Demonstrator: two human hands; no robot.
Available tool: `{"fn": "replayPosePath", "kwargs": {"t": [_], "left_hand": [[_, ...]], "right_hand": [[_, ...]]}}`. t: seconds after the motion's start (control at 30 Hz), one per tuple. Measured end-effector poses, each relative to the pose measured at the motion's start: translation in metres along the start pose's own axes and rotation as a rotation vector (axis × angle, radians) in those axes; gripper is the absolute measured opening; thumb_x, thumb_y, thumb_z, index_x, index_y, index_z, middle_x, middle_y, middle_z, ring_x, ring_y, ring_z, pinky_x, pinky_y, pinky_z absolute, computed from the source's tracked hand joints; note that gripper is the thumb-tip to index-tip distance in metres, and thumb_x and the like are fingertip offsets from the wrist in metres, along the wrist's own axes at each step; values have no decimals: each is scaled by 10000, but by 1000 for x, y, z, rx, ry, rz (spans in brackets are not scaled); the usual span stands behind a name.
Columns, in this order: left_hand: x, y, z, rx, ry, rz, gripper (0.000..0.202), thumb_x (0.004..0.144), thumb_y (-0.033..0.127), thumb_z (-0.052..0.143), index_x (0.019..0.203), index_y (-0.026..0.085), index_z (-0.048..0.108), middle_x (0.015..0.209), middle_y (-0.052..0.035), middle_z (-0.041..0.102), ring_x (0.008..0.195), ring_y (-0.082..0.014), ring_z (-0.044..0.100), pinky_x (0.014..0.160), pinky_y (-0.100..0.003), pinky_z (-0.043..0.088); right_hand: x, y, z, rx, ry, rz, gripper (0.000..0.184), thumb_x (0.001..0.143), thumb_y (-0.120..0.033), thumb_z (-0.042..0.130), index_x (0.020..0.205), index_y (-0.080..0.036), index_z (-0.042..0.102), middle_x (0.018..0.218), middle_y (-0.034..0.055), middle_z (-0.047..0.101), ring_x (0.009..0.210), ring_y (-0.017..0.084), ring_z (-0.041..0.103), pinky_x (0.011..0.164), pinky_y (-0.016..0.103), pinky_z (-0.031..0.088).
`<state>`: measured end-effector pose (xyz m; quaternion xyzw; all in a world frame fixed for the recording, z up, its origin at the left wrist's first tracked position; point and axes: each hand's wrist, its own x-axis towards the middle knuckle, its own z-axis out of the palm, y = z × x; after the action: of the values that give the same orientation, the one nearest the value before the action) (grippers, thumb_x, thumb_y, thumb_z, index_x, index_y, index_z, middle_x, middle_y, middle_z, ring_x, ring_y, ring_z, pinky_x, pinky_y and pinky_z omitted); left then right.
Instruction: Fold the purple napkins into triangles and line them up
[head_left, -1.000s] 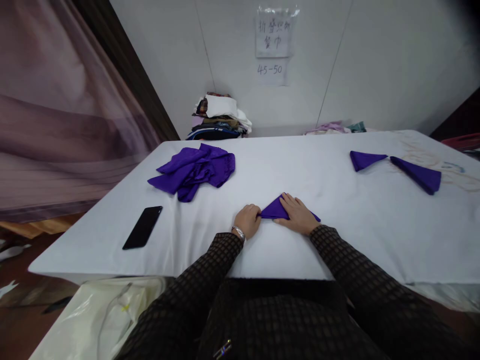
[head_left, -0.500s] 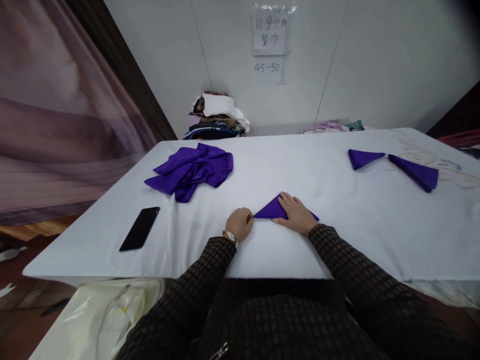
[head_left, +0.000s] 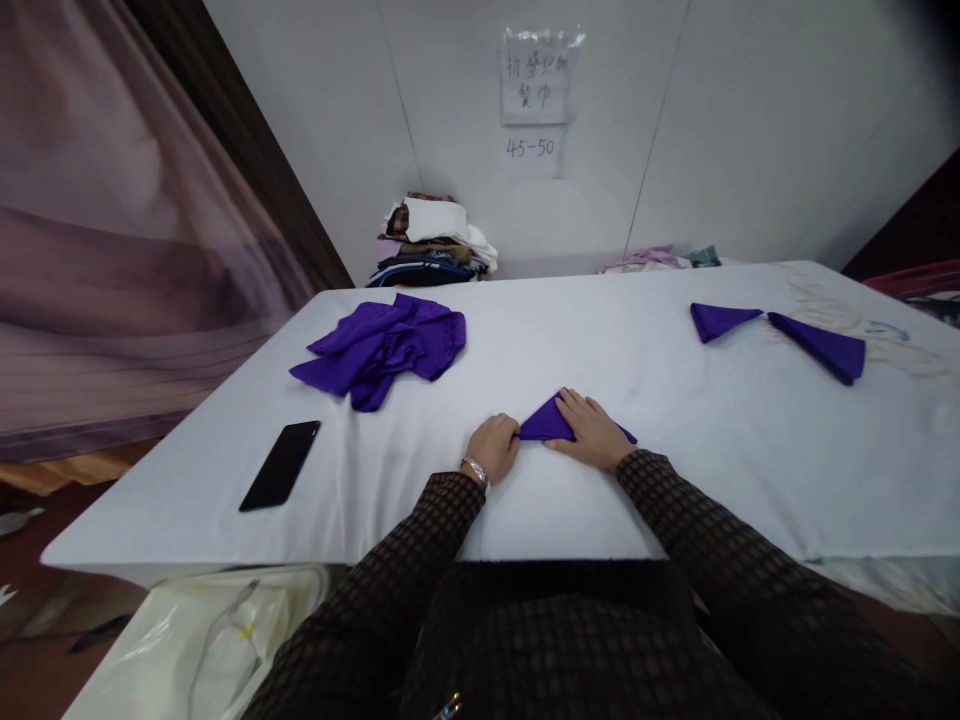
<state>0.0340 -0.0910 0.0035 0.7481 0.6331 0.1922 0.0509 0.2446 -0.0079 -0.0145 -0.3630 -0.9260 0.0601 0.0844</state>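
Note:
A purple napkin (head_left: pixel 541 424), folded into a flat triangle, lies near the front of the white-covered table. My left hand (head_left: pixel 493 448), with a silver watch or bracelet at its wrist, is closed on the napkin's left corner. Across the napkin's right half my right hand (head_left: pixel 589 428) lies flat, fingers stretched out, pressing it to the cloth. The napkin's right tip shows past that hand; the part beneath the palm is hidden.
A crumpled heap of purple cloth (head_left: pixel 390 340) lies back left, with a black phone (head_left: pixel 280 466) in front of it. Two folded purple napkins (head_left: pixel 821 345) are at the right. Stacked clothes (head_left: pixel 431 240) stand behind the table (head_left: pixel 735 480), below a paper sign (head_left: pixel 534 90) on the wall.
My left hand has shifted a little to the right along the napkin's left corner, covering more of it. My right hand stays pressed in place. The view has tilted slightly upward.

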Motion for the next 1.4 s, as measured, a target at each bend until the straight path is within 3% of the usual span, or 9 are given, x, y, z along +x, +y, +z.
{"fn": "replayPosePath", "kwargs": {"t": [0.27,0.47,0.67,0.97,1.13,1.4], "left_hand": [[-11,-4,-9,-8,-9,-37,163,744,93,493,843,201,564,860,-42,597,857,-191,541,773,-333,444],[-1,19,-7,-65,26,106,291,807,266,549,1092,208,568,1149,-74,584,1082,-223,499,934,-388,395],[16,34,13,16,-187,198,667,856,531,433,1380,129,340,1480,-141,306,1375,-274,230,1103,-463,216],[15,33,17,79,-285,151,771,843,628,351,1413,112,297,1498,-146,261,1399,-270,171,1120,-474,182],[16,31,18,87,-278,164,776,848,642,313,1415,112,296,1505,-141,244,1400,-265,166,1124,-458,168],[17,33,14,72,-296,144,743,838,635,365,1402,152,330,1499,-143,264,1393,-271,187,1112,-475,170]], "right_hand": [[0,-1,-1,10,-12,2,912,805,-735,287,1436,-79,273,1507,174,210,1391,282,160,1104,448,180],[0,-4,-4,25,7,5,923,792,-747,307,1428,-78,294,1499,190,225,1384,298,179,1092,472,196],[0,-3,-4,32,2,-4,885,804,-697,371,1436,-85,275,1495,187,237,1384,294,181,1093,472,192],[0,-1,-12,86,-64,1,901,793,-715,377,1435,-88,288,1498,183,227,1386,295,176,1095,469,196],[-23,14,-13,54,-11,-41,828,835,-689,328,1456,-147,247,1495,149,250,1386,287,179,1104,507,152],[-52,31,-15,62,7,-13,763,869,-639,332,1470,-188,204,1504,112,241,1379,277,209,1098,489,204]]}}
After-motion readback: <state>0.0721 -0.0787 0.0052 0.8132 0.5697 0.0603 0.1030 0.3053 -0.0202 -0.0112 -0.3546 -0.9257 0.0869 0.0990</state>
